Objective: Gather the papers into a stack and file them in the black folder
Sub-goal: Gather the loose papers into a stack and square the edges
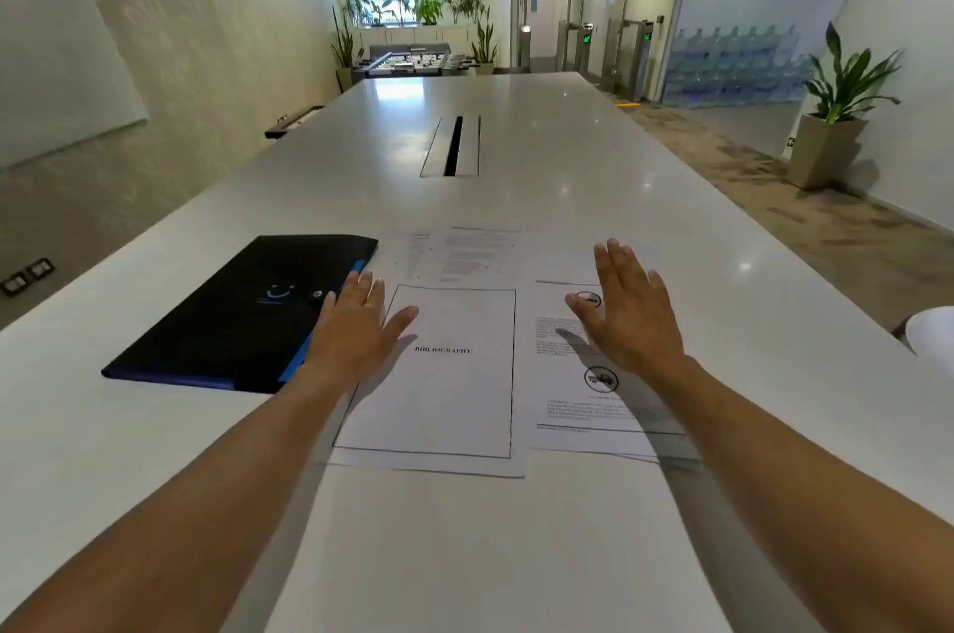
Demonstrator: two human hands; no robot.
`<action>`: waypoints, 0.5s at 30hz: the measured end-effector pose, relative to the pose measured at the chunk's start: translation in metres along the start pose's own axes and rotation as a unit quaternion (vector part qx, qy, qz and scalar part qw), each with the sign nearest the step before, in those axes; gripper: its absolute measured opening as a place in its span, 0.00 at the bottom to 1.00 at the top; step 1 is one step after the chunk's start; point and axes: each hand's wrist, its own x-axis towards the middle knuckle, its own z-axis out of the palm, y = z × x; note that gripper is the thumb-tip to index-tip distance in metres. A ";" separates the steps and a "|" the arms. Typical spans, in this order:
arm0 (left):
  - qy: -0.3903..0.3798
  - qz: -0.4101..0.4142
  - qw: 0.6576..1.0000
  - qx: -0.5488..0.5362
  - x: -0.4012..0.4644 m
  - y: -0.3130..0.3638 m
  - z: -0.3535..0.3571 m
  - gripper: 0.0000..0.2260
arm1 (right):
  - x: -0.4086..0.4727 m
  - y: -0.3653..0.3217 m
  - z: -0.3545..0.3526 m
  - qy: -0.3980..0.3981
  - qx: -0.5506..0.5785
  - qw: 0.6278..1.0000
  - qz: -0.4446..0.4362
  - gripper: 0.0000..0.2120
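Note:
Several white printed papers lie spread on the white table. A sheet titled BIBLIOGRAPHY (444,374) is nearest the middle. To its right lies a sheet with round pictures (578,405), and further back are a text sheet (464,255) and a faint sheet (562,260). The black folder (237,317), closed, with a blue edge and a snap button, rests to the left of the papers. My left hand (356,322) hovers open over the folder's right edge and the BIBLIOGRAPHY sheet. My right hand (627,310) hovers open above the picture sheet. Neither hand holds anything.
The long white table (516,555) has a cable slot (454,146) in its middle. A white rounded object (934,335) shows at the right edge. A potted plant (831,116) stands on the floor to the right, and more plants and a foosball table (413,62) stand beyond the far end.

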 end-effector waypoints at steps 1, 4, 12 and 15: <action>-0.018 -0.009 1.000 0.003 -0.004 -0.001 0.003 0.40 | -0.003 0.001 0.002 -0.008 -0.007 1.000 0.004 0.37; -0.060 -0.038 0.997 -0.018 -0.017 -0.002 0.010 0.41 | -0.011 0.006 0.005 -0.045 -0.019 0.998 0.024 0.37; -0.054 -0.142 0.988 -0.030 -0.019 0.017 0.002 0.37 | -0.016 0.001 -0.004 0.022 0.016 0.990 0.140 0.35; -0.066 -0.166 0.982 -0.058 -0.014 0.022 -0.005 0.37 | -0.015 0.000 -0.012 0.013 0.032 0.973 0.227 0.34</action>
